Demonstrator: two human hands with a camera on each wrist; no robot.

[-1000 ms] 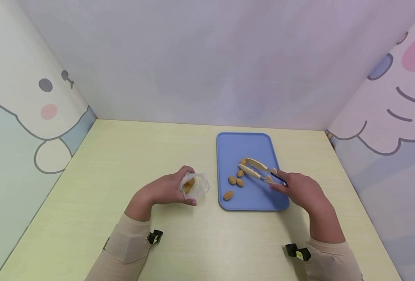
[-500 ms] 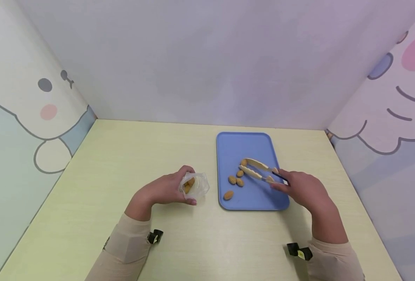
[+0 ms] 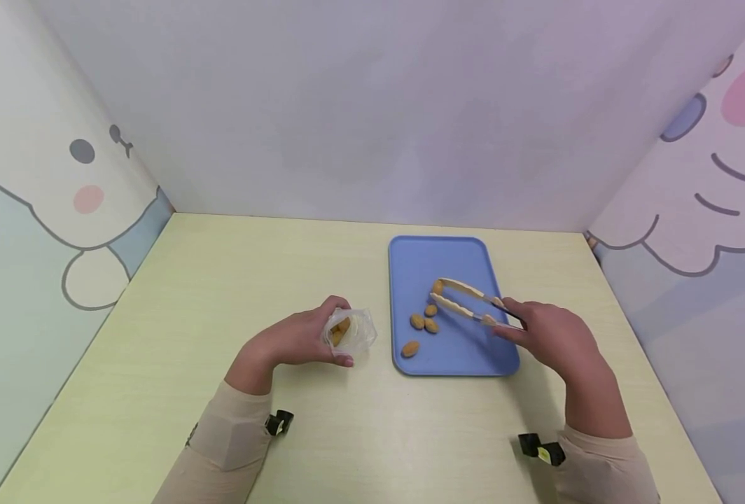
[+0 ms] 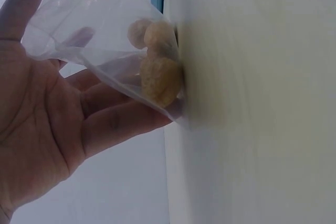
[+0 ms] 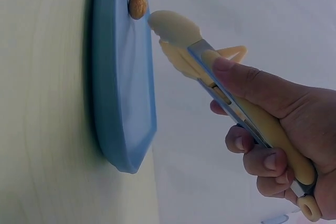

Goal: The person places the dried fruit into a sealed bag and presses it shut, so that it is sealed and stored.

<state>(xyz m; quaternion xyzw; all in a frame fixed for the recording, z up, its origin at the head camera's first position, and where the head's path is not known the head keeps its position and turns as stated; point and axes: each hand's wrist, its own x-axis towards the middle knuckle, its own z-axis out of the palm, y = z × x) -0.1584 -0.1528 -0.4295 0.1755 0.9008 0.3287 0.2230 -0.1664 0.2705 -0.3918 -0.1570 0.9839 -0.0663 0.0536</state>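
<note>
My left hand [image 3: 300, 339] holds a clear plastic bag [image 3: 363, 332] by its side, thumb and fingers spread around its mouth. Several walnuts [image 4: 160, 80] lie at the bottom of the bag, close over the table in the left wrist view. On the blue tray [image 3: 410, 259], my right hand [image 3: 552, 336] grips a pair of cream-tipped tongs [image 5: 178, 27], thumb on one arm and fingers under the other. The tong arms stand apart, their tips beside the farthest walnut [image 3: 438, 288]. Several more walnuts [image 3: 431, 326] lie nearer on the tray.
The tray stands on a pale wooden table [image 3: 221, 280], right of the bag. A plain wall [image 3: 372, 140] rises behind the table, with cartoon-printed walls on both sides. Black wrist straps [image 3: 542, 450] sit at the sleeves.
My right hand has shifted slightly right and away from me, and the tong arms have spread wider near the farthest walnut. The left hand and bag stay in place.
</note>
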